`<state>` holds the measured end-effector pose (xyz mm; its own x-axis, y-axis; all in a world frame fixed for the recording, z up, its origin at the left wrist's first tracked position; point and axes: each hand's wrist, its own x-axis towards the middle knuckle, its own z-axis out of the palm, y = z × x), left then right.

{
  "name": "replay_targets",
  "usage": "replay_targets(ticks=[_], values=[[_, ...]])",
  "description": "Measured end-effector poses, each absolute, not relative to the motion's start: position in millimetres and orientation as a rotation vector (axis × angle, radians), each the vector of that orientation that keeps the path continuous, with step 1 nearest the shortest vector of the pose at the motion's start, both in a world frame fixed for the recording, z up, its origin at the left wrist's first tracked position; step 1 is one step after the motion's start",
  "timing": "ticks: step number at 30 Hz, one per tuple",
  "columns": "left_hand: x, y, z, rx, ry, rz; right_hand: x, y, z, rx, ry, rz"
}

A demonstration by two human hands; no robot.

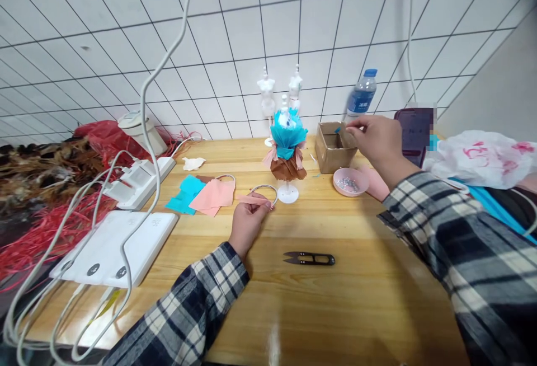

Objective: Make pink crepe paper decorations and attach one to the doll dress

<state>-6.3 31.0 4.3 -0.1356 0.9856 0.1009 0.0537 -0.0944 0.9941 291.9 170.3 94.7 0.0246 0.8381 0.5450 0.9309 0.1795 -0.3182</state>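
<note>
My left hand [248,225] pinches a strip of pink crepe paper [247,200] above the table; a thin pale ring [268,188] curves out behind its fingertips. My right hand [375,136] is over the right edge of a small cardboard box [335,156], thumb and fingers pressed together. A tiny blue scrap [338,130] shows just left of those fingertips; whether they touch it I cannot tell. Beyond my left hand stands a mini mannequin [287,192] dressed in blue, pink and brown paper. Black thread snips [309,258] lie nearer to me.
Blue and pink paper sheets [213,195] lie left of my left hand. A pink bowl of small beads [351,182] sits before the box. Behind are two bare mannequins [267,94] and a water bottle [361,94]. Cables [142,103] cross the left side, over a white device [121,243].
</note>
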Motion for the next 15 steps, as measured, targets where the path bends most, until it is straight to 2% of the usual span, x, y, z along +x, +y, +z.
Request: replay_targets(ticks=[8, 12, 15], values=[[-6, 30, 5, 1.260, 1.314, 1.349, 286, 199, 87, -1.810, -2.043, -0.185], [-6, 30, 5, 1.251, 1.303, 1.344, 289, 174, 86, -1.739, -1.835, -0.294], [-6, 31, 3, 1.232, 1.291, 1.326, 276, 125, 71, -1.561, -1.747, -0.229]])
